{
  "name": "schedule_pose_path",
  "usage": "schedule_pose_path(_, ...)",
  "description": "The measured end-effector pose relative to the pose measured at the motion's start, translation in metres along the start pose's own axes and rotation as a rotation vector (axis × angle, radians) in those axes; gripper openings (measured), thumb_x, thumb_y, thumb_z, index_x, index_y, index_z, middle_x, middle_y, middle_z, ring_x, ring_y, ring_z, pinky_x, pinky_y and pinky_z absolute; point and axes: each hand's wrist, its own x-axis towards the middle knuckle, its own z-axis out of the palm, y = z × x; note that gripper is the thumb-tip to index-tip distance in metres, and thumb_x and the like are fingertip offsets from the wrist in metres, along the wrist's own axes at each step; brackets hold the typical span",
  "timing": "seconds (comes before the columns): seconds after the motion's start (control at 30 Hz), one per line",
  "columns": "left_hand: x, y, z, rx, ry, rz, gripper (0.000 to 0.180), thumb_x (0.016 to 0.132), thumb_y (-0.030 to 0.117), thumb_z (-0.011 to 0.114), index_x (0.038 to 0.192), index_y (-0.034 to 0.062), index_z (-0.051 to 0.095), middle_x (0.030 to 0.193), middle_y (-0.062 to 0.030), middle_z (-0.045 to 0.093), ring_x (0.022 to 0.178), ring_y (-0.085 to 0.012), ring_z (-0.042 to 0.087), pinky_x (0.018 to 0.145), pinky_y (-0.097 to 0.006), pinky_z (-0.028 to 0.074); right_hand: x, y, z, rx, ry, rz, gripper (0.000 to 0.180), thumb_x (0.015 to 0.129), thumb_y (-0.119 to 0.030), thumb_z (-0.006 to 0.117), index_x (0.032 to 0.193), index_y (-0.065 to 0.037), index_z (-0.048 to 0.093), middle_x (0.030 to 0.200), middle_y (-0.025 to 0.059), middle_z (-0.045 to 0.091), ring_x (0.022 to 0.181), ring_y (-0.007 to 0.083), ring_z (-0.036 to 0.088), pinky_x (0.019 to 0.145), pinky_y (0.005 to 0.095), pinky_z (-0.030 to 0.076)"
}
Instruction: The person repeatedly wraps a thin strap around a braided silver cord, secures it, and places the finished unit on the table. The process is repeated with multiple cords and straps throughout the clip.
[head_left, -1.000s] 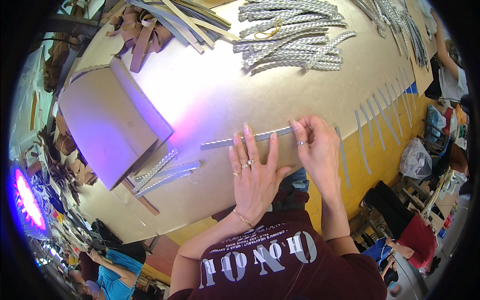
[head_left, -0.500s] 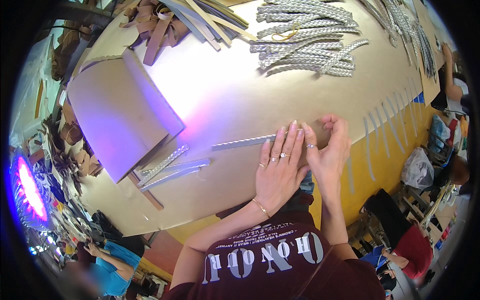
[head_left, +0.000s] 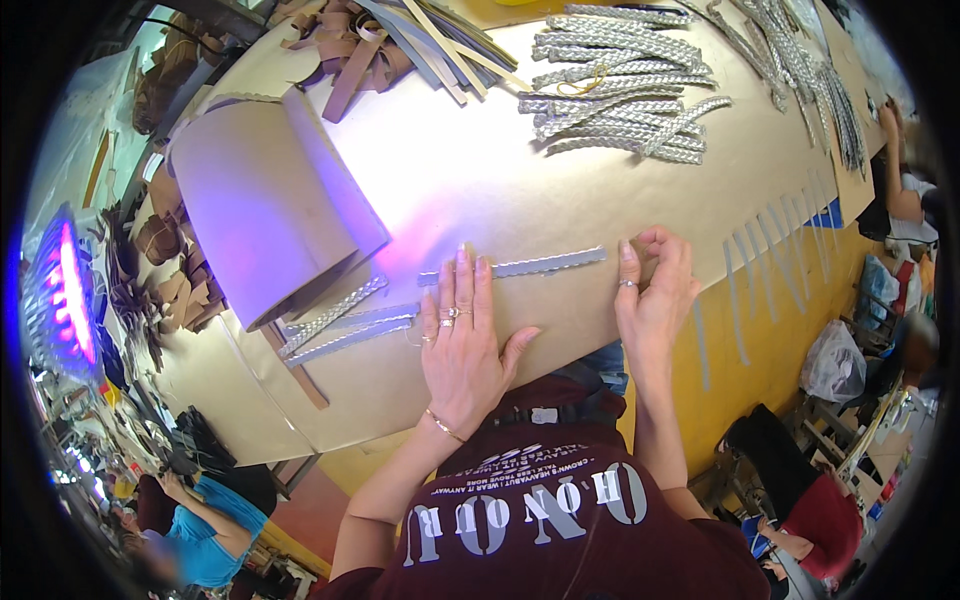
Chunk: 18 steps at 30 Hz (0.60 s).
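Note:
A narrow grey strip with a silvery braided edge (head_left: 545, 264) lies across the gold-brown work surface (head_left: 560, 330) in front of me. My left hand (head_left: 462, 350) is flat, fingers outstretched, its fingertips pressing on the strip's left end. Just past the strip's right end is my right hand (head_left: 657, 290), apart from it. Its fingers are loosely curled, with a gap between thumb and forefinger and nothing visible in it. Left of my left hand lie edged grey strips (head_left: 355, 335) and a flat silver braid (head_left: 335, 315), close together.
A curled brown sheet (head_left: 265, 190) stands at the left, near a thin brown strip (head_left: 305, 385). Silver braids (head_left: 625, 85) are piled at the far side, beside brown and grey strips (head_left: 365, 60). Several grey strips (head_left: 765, 265) hang over the right table edge. Co-workers sit at both sides.
My left hand has slid leftward along the edged strip to its left end, uncovering the right part. My right hand has stayed nearly in place, now separate from the left.

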Motion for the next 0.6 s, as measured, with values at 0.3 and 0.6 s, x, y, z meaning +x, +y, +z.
schedule_pose_path(0.3,0.032,-0.002,0.001,-0.073,0.354,0.106,0.025,0.085,0.021,0.074,0.104,0.0080,0.066,0.130,-0.0113,0.059,0.124,-0.0279,0.053,0.102,-0.044,0.034,0.014,0.006,-0.024,0.419,-0.085,0.107,0.015,0.095,-0.018,0.065,0.103,-0.005,0.062,0.099,0.0097,0.061,0.081,0.0256,0.059,0.080,0.0378,0.040)
schedule_pose_path(0.6,0.019,-0.019,-0.028,-0.186,0.438,0.135,0.010,0.086,0.013,0.072,0.095,0.0126,0.068,0.085,-0.0021,0.069,0.081,-0.0185,0.064,0.091,-0.037,0.035,0.066,-0.011,-0.013,0.019,0.126,-0.353,0.014,0.089,-0.015,0.069,0.101,-0.009,0.066,0.110,0.0089,0.060,0.100,0.0275,0.056,0.087,0.0405,0.041)
